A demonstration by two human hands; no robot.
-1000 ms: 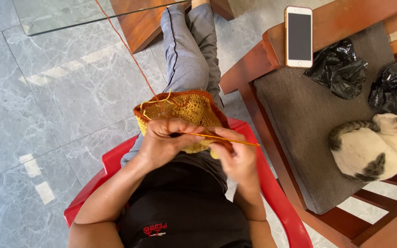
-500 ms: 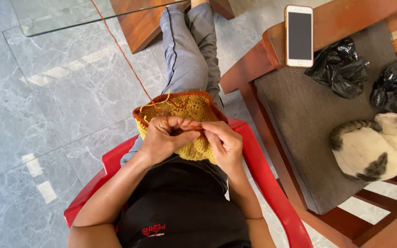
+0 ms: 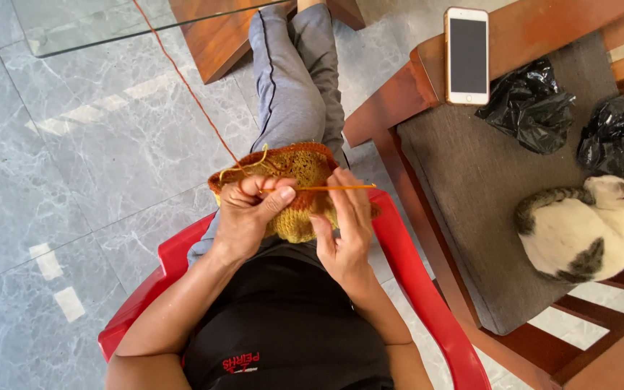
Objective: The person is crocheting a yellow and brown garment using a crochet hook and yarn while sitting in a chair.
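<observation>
I sit in a red plastic chair (image 3: 427, 289) with a round yellow and orange crochet piece (image 3: 299, 167) on my lap. My left hand (image 3: 250, 209) grips the near edge of the piece, thumb pressed on top. My right hand (image 3: 344, 231) holds a thin orange crochet hook (image 3: 326, 188) that lies level, its tip at my left thumb. An orange yarn strand (image 3: 185, 79) runs from the piece up and left across the floor. A loose yellow yarn end (image 3: 243, 167) curls on the piece's left rim.
A wooden chair with a grey cushion (image 3: 471, 188) stands to the right, bearing a white and tabby cat (image 3: 579, 231) and two black plastic bags (image 3: 532, 105). A white phone (image 3: 466, 54) lies on its armrest. A glass table top (image 3: 124, 18) is ahead; marble floor tiles lie to the left.
My right hand drew the hook out to the right, pushed back in toward the left hand, and now has it level again with the shaft out to the right. The piece stays on my lap.
</observation>
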